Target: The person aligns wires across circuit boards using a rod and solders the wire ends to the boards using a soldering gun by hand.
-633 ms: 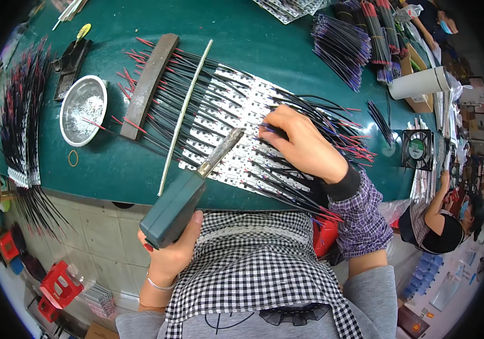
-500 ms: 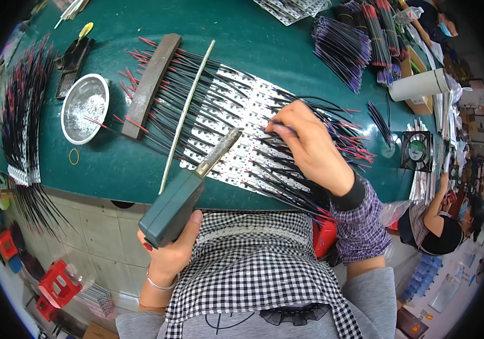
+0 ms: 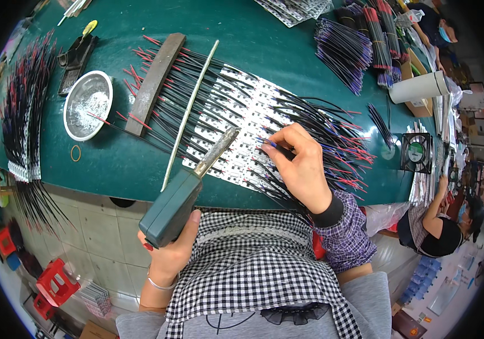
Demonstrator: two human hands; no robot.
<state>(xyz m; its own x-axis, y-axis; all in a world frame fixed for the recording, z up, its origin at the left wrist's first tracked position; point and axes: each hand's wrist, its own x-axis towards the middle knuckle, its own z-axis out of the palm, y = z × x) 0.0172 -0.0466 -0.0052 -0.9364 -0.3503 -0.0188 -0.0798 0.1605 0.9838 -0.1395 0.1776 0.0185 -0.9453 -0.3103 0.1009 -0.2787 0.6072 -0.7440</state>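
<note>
So there's a big green table (image 3: 242, 34) with a white panel (image 3: 251, 117) lying mid-table, black wires fanning off both sides. The green-handled tool (image 3: 171, 209) sits wrapped in the left hand's (image 3: 173, 253) fingers, metal tip over the panel. The right hand (image 3: 303, 172) pinches a blue-ended wire (image 3: 269, 143) between thumb and fingers, right by the panel; can't tell if they're touching. My worry: if that tip's hot, a small slip could singe fingertips or neighbouring insulation, and a loose pinch could leave the end crooked.

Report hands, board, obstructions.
Left fingers around green tool; right fingers pinching dark wire over white board; pale rod and grey bar lying across left-side wires.
</note>
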